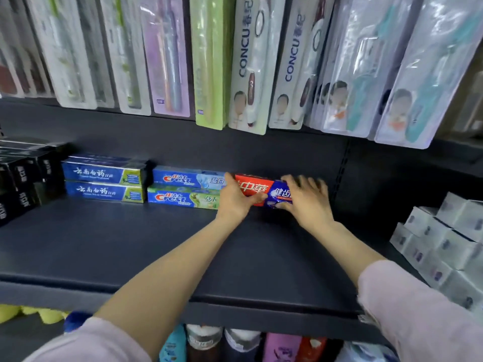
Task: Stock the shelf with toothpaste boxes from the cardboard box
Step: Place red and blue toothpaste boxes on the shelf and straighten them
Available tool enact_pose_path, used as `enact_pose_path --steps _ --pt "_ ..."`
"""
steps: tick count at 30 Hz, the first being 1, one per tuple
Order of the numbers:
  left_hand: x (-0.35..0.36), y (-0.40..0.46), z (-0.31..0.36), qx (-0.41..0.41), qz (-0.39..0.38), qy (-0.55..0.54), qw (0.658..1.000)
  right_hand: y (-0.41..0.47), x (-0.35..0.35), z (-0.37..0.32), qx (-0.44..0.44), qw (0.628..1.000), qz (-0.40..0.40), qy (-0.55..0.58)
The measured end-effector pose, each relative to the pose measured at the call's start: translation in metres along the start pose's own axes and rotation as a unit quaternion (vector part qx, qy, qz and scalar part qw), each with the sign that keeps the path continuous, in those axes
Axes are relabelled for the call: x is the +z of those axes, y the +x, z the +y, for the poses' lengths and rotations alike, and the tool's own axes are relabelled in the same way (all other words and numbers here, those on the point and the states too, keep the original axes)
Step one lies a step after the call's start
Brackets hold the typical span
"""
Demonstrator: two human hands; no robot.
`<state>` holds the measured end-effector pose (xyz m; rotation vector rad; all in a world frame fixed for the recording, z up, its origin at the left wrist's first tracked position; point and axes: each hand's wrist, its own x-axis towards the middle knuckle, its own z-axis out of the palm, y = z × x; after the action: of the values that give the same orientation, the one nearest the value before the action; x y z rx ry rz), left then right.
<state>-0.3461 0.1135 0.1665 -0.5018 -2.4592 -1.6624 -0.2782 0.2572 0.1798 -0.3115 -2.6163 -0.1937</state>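
Note:
A red and blue toothpaste box [264, 190] lies lengthwise at the back of the dark shelf [130, 244], right of two stacked Crest boxes [183, 190]. My left hand [235, 198] grips the box's left end, thumb along its lower front edge. My right hand [305, 198] holds its right end, fingers spread over the top and thumb underneath. Further left stand two stacked blue toothpaste boxes [104, 184]. The cardboard box is not in view.
Black boxes [23, 178] stand at the shelf's far left. White boxes [444, 239] are stacked on the shelf to the right. Toothbrush packs [248, 74] hang above the shelf. Bottles [235, 343] stand on the level below.

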Motion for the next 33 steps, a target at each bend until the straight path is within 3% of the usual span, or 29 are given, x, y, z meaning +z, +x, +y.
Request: enact_pose_path --steps 5,10,15,19,23,28,33 --pt "0.027 0.037 0.003 0.026 0.084 0.243 0.966 0.036 0.026 0.015 0.014 0.998 0.055 0.026" --pt "0.038 0.054 -0.002 0.098 0.09 0.372 0.919 0.048 0.052 0.018 -0.008 1.0 0.017 0.003" --pt "0.034 0.05 -0.005 0.096 0.052 0.354 0.929 0.048 0.051 0.022 -0.008 0.999 0.001 0.032" --pt "0.028 0.033 0.005 0.079 0.063 0.316 0.943 0.032 0.038 0.015 0.001 0.992 0.036 0.124" --pt "0.021 0.004 0.012 0.047 0.022 0.266 0.963 0.004 0.019 0.014 -0.001 0.973 -0.008 0.23" --pt "0.01 -0.052 0.023 0.056 -0.014 0.168 0.984 -0.046 -0.014 0.021 0.02 0.952 -0.011 0.304" --pt "0.012 -0.141 0.033 0.103 -0.036 0.108 0.988 -0.141 -0.043 0.024 0.054 0.952 -0.002 0.301"
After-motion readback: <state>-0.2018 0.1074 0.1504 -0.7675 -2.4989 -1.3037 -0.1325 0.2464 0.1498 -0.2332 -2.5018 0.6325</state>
